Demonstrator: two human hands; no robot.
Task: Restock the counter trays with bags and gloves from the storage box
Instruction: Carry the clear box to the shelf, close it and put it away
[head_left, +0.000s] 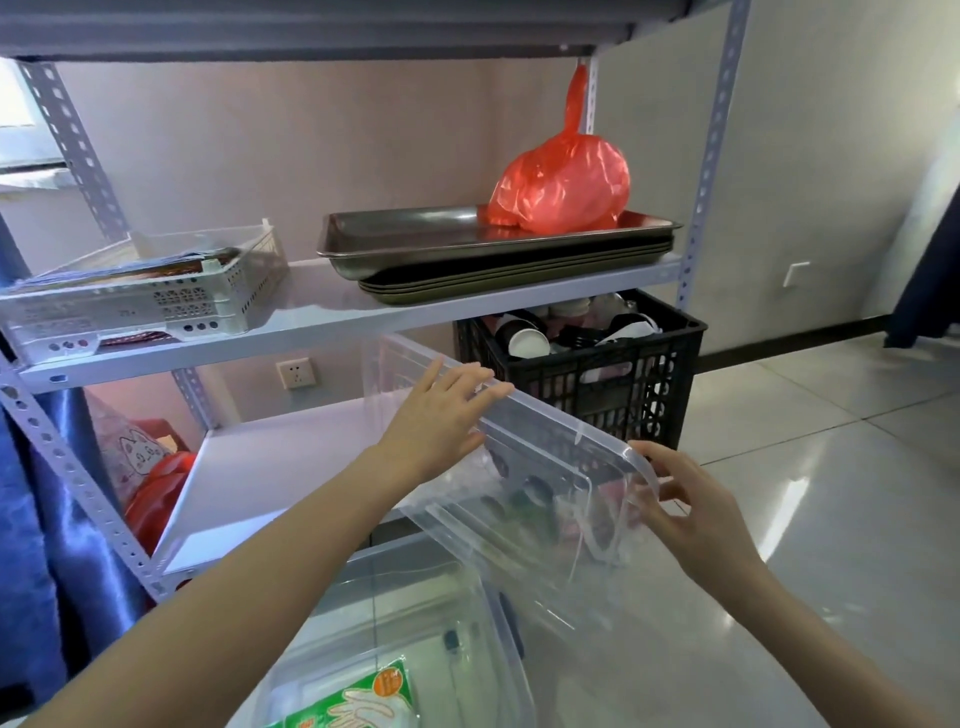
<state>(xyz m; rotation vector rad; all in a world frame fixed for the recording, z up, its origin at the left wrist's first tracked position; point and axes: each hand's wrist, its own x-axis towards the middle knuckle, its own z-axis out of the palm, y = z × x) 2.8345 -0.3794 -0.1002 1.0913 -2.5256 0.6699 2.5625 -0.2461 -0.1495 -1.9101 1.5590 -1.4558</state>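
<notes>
A clear plastic storage box (498, 639) stands on the floor at the bottom of the view, its top uncovered. Inside it lies a green and white pack of gloves (358, 701). Its clear lid (540, 467) is lifted and tilted above the box. My left hand (441, 415) grips the lid's far edge from above. My right hand (685, 504) holds the lid's right corner. Steel trays (415, 244) are stacked on the middle shelf, with a red plastic bag (566, 182) resting on the top one.
A grey metal rack (322, 322) fills the left and centre. White perforated baskets (156, 301) sit on its middle shelf at left. A black crate (613, 374) of paper cups stands behind the lid. A blue curtain (36, 519) hangs at left; tiled floor (831, 467) spreads to the right.
</notes>
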